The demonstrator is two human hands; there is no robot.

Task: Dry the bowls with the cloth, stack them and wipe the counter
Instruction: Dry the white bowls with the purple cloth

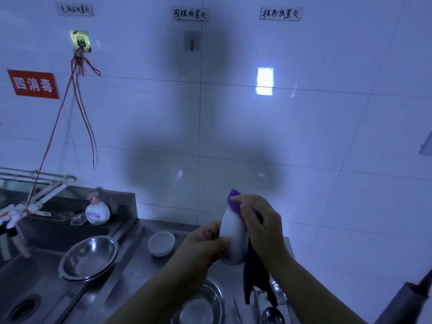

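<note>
A white bowl is held on edge above the steel counter. My left hand grips its near rim with curled fingers. My right hand presses a purple cloth against the bowl's far side, and the cloth's dark tail hangs down below. A second small white bowl stands upright on the counter to the left. A steel bowl sits on the counter under my left forearm. Another steel bowl rests on the sink's edge.
The sink with a drain lies at the lower left, a soap bottle on its back ledge and a tap above. Ladles and utensils lie on the counter at bottom right. A tiled wall stands right behind.
</note>
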